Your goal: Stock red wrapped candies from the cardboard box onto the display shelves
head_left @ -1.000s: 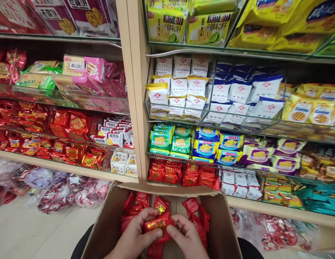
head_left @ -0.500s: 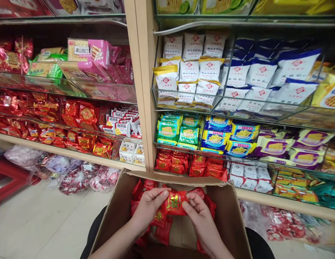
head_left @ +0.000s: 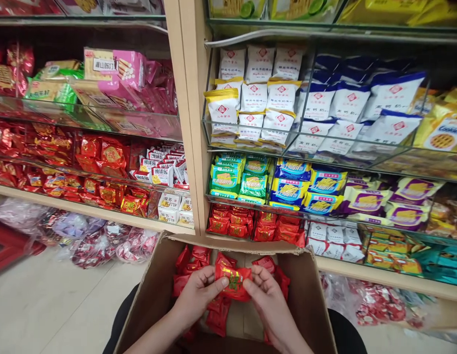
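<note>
Between my two hands I hold a small red snack packet with gold lettering, level above the box. The fingers and thumb of my left hand pinch its left end. My right hand grips the right end the same way. Below lies an open cardboard box with several more red packets scattered on its bottom, some of them hidden by my hands and forearms.
Glass-fronted shelves of wrapped snacks rise beyond the box, parted by a wooden upright. Red packets fill a low compartment. Plastic bags of packets lie on the floor by a red stool. My dark-clothed knees flank the box.
Both hands still hold the red packet, which has tipped so its printed face looks more creased and foreshortened. The whole view has shifted slightly.
</note>
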Motion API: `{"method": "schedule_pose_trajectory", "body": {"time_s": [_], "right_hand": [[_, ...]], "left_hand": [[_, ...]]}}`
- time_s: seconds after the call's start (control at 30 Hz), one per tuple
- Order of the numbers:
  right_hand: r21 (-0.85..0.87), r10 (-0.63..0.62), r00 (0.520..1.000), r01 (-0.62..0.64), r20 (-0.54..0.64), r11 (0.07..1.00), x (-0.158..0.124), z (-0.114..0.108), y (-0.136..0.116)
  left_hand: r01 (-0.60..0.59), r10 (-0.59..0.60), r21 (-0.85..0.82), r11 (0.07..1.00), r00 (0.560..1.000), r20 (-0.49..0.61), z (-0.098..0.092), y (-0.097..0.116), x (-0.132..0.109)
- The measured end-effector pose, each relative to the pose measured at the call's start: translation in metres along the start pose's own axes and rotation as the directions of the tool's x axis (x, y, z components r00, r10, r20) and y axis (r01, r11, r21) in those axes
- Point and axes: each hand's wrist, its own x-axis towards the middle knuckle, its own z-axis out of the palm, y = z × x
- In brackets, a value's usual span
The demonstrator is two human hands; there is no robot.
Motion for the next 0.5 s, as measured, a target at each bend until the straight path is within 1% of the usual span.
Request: {"method": "schedule_pose_trajectory", "body": {"time_s": [0.07, 0.1, 0.13, 0.2, 0.27, 0.33, 0.4, 0.43, 0.47, 0.5], "right_hand": [[-0.122, 0.022, 0.995, -0.010, 0.097, 0.993, -0.001, -0.002, 0.003], [-0.181, 0.020, 0.992, 0.003, 0.125, 0.983, -0.001, -0.003, 0.004], [-0.236, 0.010, 0.990, 0.023, 0.140, 0.972, -0.002, -0.003, 0.004], [-0.345, -0.027, 0.988, 0.079, 0.153, 0.935, -0.003, -0.002, -0.002], [-0.488, -0.088, 0.980, 0.166, 0.179, 0.857, -0.004, 0.001, -0.015], [-0.632, -0.188, 0.961, 0.274, 0.201, 0.725, -0.002, 0.003, -0.033], [-0.723, -0.277, 0.942, 0.326, 0.191, 0.610, 0.006, 0.005, -0.049], [-0.746, -0.303, 0.937, 0.326, 0.174, 0.581, 0.013, 0.005, -0.056], [-0.755, -0.311, 0.938, 0.314, 0.153, 0.576, 0.023, 0.005, -0.061], [-0.752, -0.298, 0.946, 0.288, 0.127, 0.593, 0.034, 0.004, -0.065]], "left_hand": [[-0.012, 0.011, 0.018, 1.000, 1.000, 0.020, -0.002, -0.001, -0.001], [-0.020, 0.019, 0.039, 0.999, 0.999, 0.035, -0.002, 0.000, -0.002], [-0.033, 0.029, 0.075, 0.997, 0.999, 0.045, -0.002, 0.000, -0.003], [-0.060, 0.056, 0.199, 0.978, 0.998, 0.026, -0.003, 0.003, -0.005], [-0.089, 0.103, 0.330, 0.940, 0.994, -0.028, -0.006, 0.008, -0.008], [-0.129, 0.178, 0.437, 0.890, 0.981, -0.072, -0.014, 0.016, -0.009], [-0.201, 0.308, 0.555, 0.807, 0.946, -0.106, -0.028, 0.028, -0.008], [-0.234, 0.394, 0.639, 0.733, 0.911, -0.118, -0.037, 0.034, -0.007], [-0.255, 0.486, 0.731, 0.633, 0.866, -0.119, -0.048, 0.040, -0.005], [-0.255, 0.569, 0.815, 0.520, 0.815, -0.108, -0.060, 0.046, -0.002]]}}
